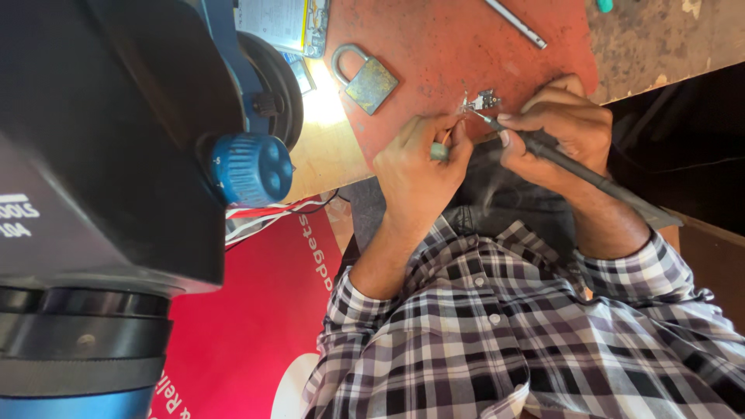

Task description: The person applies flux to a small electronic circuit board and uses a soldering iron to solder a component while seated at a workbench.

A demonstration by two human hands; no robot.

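Both hands meet over a small metal part (483, 101), which lies on the red mat (466, 46) just to the right of the padlock (365, 80).

Left hand (419, 159) is curled shut, down and to the right of the padlock. Its fingers pinch a thin tool with a green grip (440, 151). The thin end points at the small metal part, but I cannot tell if it touches it.

Right hand (559, 128) is farther right of the padlock. It is closed around the soldering iron (590, 178), the way you hold a pencil. The black handle runs back past the wrist. The tip sits right at the small metal part and seems to touch it.

I think doing this well needs very still hands. Both hands seem to lie low on the mat, and that should help stop shaking. The thin tool should keep the part from sliding while the hot tip works. The hot tip should touch only the one spot, and not for long, so nothing burns. Fingers should stay back on the black handle, away from the hot end.

A metal rod (516, 23) lies up and to the right of the padlock, well apart from the hands. A big dark microscope (116, 155) with a blue knob (252, 167) stands to the left of the padlock.
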